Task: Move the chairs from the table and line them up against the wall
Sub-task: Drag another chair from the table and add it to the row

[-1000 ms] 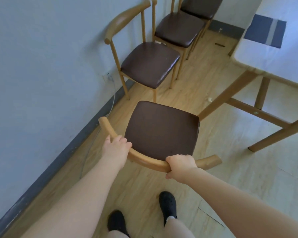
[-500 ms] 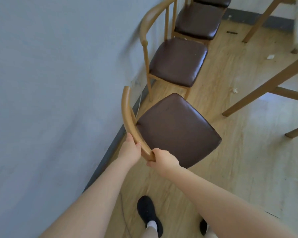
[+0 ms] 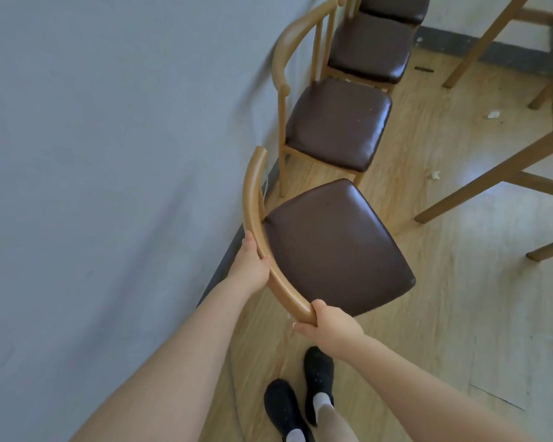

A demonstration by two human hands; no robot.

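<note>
Both hands grip the curved wooden backrest [image 3: 256, 224] of the nearest chair [image 3: 329, 247]: the left hand [image 3: 248, 266] closed around its middle, the right hand [image 3: 331, 325] closed over its near end. The chair sits beside the grey wall [image 3: 109, 154], just before a second chair [image 3: 336, 126] and a third chair [image 3: 369, 47] in the row. Wooden table legs [image 3: 492, 183] stand at right.
</note>
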